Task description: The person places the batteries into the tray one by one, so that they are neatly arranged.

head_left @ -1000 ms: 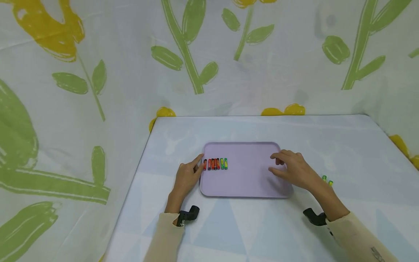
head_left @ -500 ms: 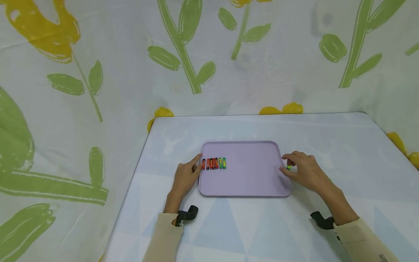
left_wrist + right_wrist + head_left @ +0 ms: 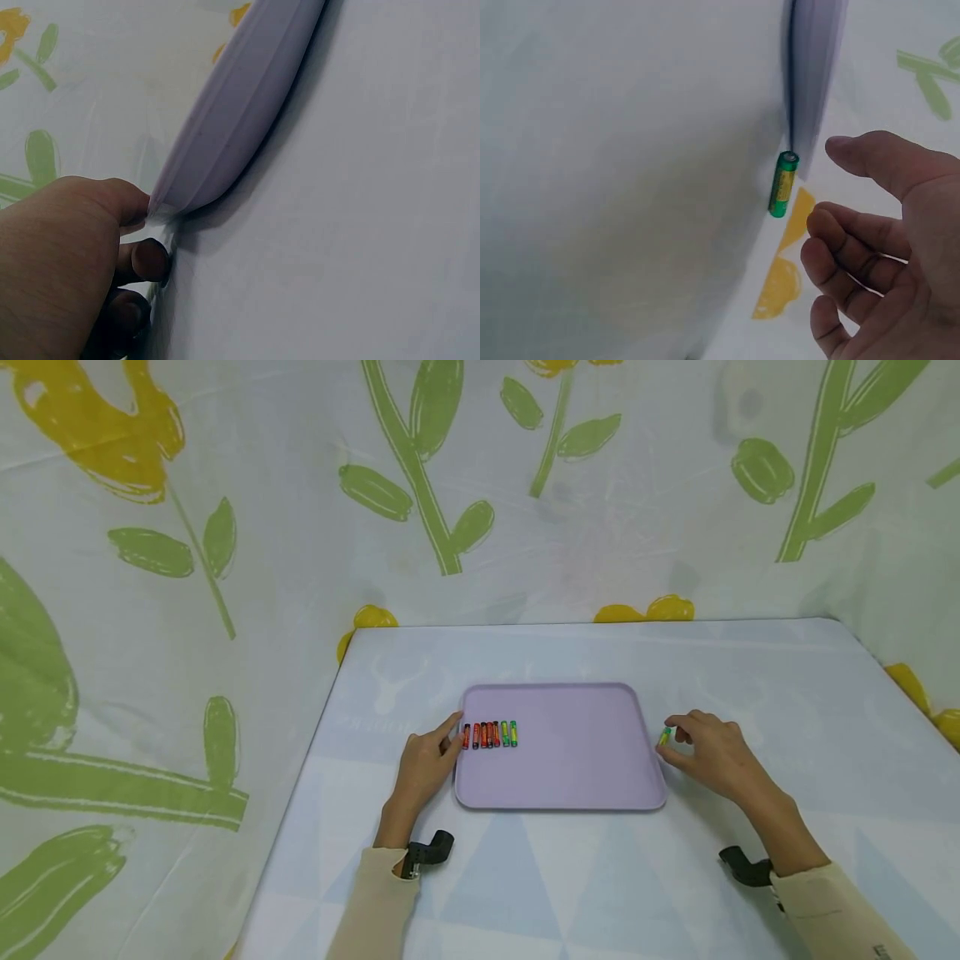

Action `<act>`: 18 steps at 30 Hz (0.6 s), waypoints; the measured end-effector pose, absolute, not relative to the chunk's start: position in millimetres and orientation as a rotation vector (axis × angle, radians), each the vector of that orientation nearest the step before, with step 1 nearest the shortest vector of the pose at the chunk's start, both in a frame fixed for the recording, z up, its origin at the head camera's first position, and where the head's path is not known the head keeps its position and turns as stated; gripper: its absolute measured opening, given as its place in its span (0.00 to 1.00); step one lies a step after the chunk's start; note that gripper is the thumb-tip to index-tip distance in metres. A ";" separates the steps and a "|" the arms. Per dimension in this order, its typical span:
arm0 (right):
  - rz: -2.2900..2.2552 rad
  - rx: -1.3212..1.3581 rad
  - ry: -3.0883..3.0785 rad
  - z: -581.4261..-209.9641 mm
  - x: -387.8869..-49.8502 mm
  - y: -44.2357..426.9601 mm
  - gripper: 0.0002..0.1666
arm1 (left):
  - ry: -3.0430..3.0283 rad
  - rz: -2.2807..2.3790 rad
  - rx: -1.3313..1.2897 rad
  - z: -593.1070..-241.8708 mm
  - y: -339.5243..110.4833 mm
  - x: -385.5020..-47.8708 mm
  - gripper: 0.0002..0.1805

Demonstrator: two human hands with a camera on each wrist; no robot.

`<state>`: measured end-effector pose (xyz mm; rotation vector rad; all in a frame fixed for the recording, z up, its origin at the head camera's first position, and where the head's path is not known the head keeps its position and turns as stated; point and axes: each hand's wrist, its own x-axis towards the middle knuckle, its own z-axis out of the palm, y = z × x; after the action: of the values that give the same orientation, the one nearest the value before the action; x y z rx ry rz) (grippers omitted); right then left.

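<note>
- My parted, empty right hand (image 3: 708,753), at frame right, could roll the green battery (image 3: 782,187) by closing off-centre.
- My left hand (image 3: 424,767) loosely touches the tray (image 3: 573,764); jolts could scatter batteries (image 3: 484,735).

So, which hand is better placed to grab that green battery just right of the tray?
Probably the right hand: it is open and close beside the green battery. The left hand touches the tray at its left edge, across from that battery.

Looking forward and down, the head view shares the tray (image 3: 573,760) with nearer wrist views.
</note>
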<state>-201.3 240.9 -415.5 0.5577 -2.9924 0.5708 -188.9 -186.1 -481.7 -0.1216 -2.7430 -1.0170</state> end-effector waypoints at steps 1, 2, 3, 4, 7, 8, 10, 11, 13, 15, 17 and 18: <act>0.566 0.548 -3.000 -416.1 -202.0 242.0 0.25 | -2.743 -1.017 -0.120 -481.6 -186.0 -188.9 0.23; 0.559 0.540 -3.005 -416.7 -202.7 242.9 0.25 | -2.744 -1.014 -0.120 -481.5 -185.9 -188.9 0.23; 0.551 0.535 -3.010 -417.3 -203.2 243.7 0.26 | -2.743 -1.014 -0.120 -481.5 -185.9 -189.0 0.23; 0.547 0.531 -3.013 -418.1 -203.9 244.4 0.26 | -2.744 -1.012 -0.118 -481.6 -185.8 -189.1 0.23; 0.545 0.518 -3.031 -420.6 -205.9 246.7 0.27 | -2.749 -1.014 -0.115 -481.8 -185.4 -188.9 0.23; 0.542 0.513 -3.038 -421.6 -206.6 247.0 0.26 | -2.752 -1.014 -0.113 -481.7 -185.3 -188.9 0.23; 0.537 0.509 -3.054 -424.0 -208.3 247.6 0.26 | -2.752 -1.014 -0.113 -481.9 -185.2 -188.7 0.24; 0.532 0.511 -3.062 -425.1 -209.0 247.7 0.26 | -2.751 -1.015 -0.114 -481.7 -185.1 -188.5 0.24; 0.528 0.515 -3.077 -427.2 -210.4 247.5 0.25 | -2.746 -1.013 -0.117 -481.4 -185.0 -188.2 0.23; 0.513 0.525 -3.083 -428.7 -211.5 247.3 0.25 | -2.742 -1.003 -0.120 -480.9 -184.9 -188.2 0.23; 0.496 0.525 -3.076 -428.5 -211.8 247.1 0.24 | -2.740 -1.001 -0.123 -480.2 -184.6 -188.3 0.23; 0.486 0.525 -3.070 -427.9 -211.8 247.1 0.24 | -2.741 -1.001 -0.124 -479.9 -184.3 -188.3 0.23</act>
<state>-211.8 247.1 -427.9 0.5254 -3.0697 0.4864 -188.3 -184.3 -479.9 -0.1242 -2.7413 -1.0013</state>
